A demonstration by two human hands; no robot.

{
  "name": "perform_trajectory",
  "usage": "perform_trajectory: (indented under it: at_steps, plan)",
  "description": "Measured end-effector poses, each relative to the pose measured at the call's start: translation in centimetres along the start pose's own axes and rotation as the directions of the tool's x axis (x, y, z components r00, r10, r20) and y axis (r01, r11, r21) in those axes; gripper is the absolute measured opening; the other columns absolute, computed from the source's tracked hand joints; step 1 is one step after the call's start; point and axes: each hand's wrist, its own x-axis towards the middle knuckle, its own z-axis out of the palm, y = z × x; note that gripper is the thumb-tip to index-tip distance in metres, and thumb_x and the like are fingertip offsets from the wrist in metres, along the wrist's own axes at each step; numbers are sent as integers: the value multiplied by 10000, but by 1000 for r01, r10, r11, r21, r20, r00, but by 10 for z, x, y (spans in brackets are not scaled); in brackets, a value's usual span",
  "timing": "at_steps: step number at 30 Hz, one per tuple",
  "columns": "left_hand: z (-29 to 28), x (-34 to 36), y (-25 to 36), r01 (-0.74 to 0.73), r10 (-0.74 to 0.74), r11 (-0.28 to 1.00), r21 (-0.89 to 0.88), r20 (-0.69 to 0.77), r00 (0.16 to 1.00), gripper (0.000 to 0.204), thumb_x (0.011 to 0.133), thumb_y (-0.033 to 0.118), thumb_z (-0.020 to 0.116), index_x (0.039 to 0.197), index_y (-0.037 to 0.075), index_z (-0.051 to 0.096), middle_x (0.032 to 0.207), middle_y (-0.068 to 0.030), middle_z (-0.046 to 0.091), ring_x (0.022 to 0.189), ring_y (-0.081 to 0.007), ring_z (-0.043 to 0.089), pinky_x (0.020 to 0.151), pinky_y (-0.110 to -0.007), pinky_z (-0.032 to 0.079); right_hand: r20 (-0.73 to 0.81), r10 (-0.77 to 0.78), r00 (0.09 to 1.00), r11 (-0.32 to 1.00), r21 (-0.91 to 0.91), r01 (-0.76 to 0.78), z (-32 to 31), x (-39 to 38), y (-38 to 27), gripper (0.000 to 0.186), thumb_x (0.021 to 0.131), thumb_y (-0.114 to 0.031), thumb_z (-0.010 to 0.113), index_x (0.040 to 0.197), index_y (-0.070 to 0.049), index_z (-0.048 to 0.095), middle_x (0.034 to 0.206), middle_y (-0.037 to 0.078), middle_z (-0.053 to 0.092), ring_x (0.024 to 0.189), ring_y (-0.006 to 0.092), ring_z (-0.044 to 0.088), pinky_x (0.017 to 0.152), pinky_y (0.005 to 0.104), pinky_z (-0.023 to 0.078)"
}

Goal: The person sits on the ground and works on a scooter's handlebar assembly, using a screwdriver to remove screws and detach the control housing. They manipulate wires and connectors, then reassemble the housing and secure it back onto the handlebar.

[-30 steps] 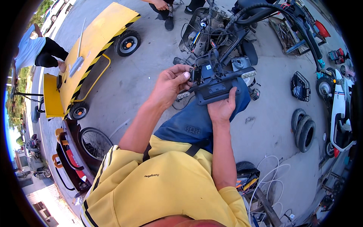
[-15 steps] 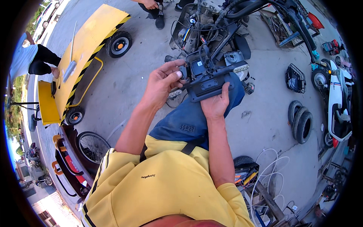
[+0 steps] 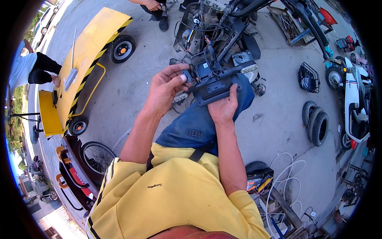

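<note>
With the right hand point(image 3: 223, 109) gripping the dark panel point(image 3: 217, 88) from below over the knee and the left hand point(image 3: 165, 87) pinching a connector point(image 3: 186, 75), a hard tug may tear its wires point(image 3: 213, 55)

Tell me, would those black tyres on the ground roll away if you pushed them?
The black tyres would probably not roll far: they lean together on flat concrete, so they would likely topple. They look thick and rubbery, so probably heavy and slightly squashy.

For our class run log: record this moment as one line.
left hand: pinching small black connector | right hand: supporting dark plastic scooter panel | tangled black wires: attached
</note>
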Motion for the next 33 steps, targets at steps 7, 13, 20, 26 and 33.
perform_trajectory:
  at_steps: [7,13,20,26,33]
  plan:
    - [1,-2,2,-39,39,999,5,1,999,295,972,-32,620,1260,-15,681,1076,-72,728,895,-126,711,777,-261,602,11,2,1000,999,32,-2,1,0,-1,603,1126,-515,422,1504,-53,505,1495,117,574,1391,307,525,1213,506,355]
    - [7,2,4,-52,50,986,-159,-21,999,287,948,8,492,1165,-36,675,1036,-92,698,880,-167,697,792,-344,607,48,45,998,991,128,-50,-6,-2,-7,586,1130,-537,385,1504,-112,538,1504,110,585,1396,322,529,1218,528,355]
    - [5,-4,7,-92,88,980,-178,-32,996,211,871,136,516,951,-23,631,897,-139,605,785,-265,639,670,-365,546,-29,32,999,990,135,-28,1,-5,-10,598,1126,-564,369,1494,-132,561,1469,100,626,1347,317,582,1167,525,420]
    - [20,-52,39,-530,453,844,82,421,786,122,798,63,549,713,3,613,636,-60,503,546,-171,495,475,-300,361,-175,23,984,996,90,-7,12,-2,-10,636,1117,-600,346,1505,-141,552,1448,101,644,1307,328,617,1132,543,456]
    - [59,-73,92,-966,554,257,-8,821,141,46,857,30,652,817,10,657,780,-71,606,674,-203,583,534,-300,426,-133,-23,991,1000,-14,21,18,7,-7,743,1082,-641,409,1626,-135,405,1604,96,501,1443,345,499,1192,588,379]
